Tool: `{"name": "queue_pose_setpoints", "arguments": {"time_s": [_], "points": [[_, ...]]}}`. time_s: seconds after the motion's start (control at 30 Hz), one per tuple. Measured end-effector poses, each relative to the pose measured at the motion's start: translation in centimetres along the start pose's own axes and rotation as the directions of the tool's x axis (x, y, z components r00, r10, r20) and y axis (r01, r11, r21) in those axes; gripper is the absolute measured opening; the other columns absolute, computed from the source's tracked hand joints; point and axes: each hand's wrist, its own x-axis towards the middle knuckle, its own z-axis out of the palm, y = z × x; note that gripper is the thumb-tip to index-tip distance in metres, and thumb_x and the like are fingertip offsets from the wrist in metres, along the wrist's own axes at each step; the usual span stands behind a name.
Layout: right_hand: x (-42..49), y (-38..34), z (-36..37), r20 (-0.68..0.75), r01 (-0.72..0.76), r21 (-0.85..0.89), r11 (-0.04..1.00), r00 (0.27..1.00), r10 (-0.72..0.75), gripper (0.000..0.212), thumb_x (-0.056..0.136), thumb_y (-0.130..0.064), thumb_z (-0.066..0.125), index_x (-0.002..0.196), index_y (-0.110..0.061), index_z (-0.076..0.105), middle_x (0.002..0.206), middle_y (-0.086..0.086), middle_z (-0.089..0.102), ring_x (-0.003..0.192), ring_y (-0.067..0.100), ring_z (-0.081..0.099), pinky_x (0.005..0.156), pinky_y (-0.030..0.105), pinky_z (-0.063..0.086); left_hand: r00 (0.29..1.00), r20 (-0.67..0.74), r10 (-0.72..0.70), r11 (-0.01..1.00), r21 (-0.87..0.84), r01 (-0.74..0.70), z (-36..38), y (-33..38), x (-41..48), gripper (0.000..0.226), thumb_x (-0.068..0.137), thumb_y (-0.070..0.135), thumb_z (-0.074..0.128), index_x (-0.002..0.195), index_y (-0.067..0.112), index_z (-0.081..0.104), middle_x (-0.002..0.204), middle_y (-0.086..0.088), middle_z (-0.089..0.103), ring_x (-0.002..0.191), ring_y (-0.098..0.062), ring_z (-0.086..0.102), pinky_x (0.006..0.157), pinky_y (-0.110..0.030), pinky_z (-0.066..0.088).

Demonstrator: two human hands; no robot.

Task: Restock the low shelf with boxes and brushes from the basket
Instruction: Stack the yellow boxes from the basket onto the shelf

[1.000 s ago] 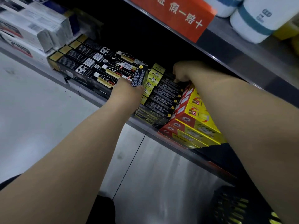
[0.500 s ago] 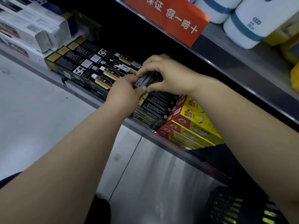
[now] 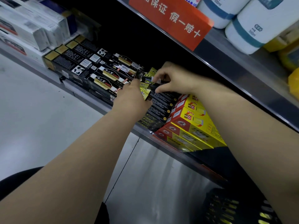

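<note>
Both hands meet over the low shelf (image 3: 97, 107). My left hand (image 3: 132, 97) and my right hand (image 3: 171, 81) together pinch a slim black box (image 3: 151, 81) with a yellow-green end, holding it just above a stack of like black and yellow-green boxes (image 3: 160, 110). To the left of them lie rows of long black and gold boxes (image 3: 90, 68). Red and yellow boxes (image 3: 191, 126) are stacked to the right. The black basket (image 3: 229, 207) sits on the floor at the bottom right, its contents partly hidden by my right arm.
The upper shelf (image 3: 242, 65) overhangs the hands, carrying white and blue canisters (image 3: 252, 28) and a red sign (image 3: 174, 18). White boxes (image 3: 29, 29) stand at the far left of the low shelf. Pale floor (image 3: 32, 120) lies to the left.
My right hand came from the back of the shelf to join the left on the slim black box, and the box now lies lower, over the stack.
</note>
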Motion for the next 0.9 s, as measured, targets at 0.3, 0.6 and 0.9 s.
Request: {"name": "queue_pose_setpoints", "arguments": {"time_s": [0.3,0.6,0.9], "points": [[3.0,-0.1,0.2,0.066,-0.082,-0.105,0.991,0.994,0.089,0.062,0.074,-0.019,0.077,0.125,-0.014,0.042,0.109,0.01,0.053,0.094,0.025,0.052,0.076,0.033,0.043,0.998,0.063,0.029,0.999,0.028,-0.031,0.0,-0.2,0.1,0.063,0.088,0.033,0.061,0.141,0.013,0.034,0.14,-0.011,0.043,0.123,-0.03,0.045,0.088,-0.036,0.04],[3.2,1.7,-1.2,-0.172,-0.225,0.044,0.973,0.958,0.23,0.062,0.096,-0.032,0.046,0.145,-0.004,0.02,0.131,0.019,0.048,0.119,0.031,0.05,0.097,0.033,0.042,0.99,0.136,0.045,0.998,0.042,-0.051,-0.1,0.2,-0.1,0.051,0.091,0.031,0.056,0.137,0.015,0.04,0.128,-0.011,0.049,0.111,-0.033,0.052,0.077,-0.033,0.041],[5.6,2.3,-0.1,-0.179,-0.398,-0.12,0.909,0.91,0.375,0.046,0.095,-0.013,0.053,0.138,-0.004,0.041,0.138,0.016,0.048,0.126,0.029,0.047,0.094,0.028,0.039,0.985,0.163,0.058,0.998,-0.006,-0.057,-0.5,0.4,-0.3,0.052,0.092,0.033,0.054,0.139,0.017,0.039,0.139,-0.007,0.045,0.12,-0.026,0.047,0.079,-0.026,0.036]]}}
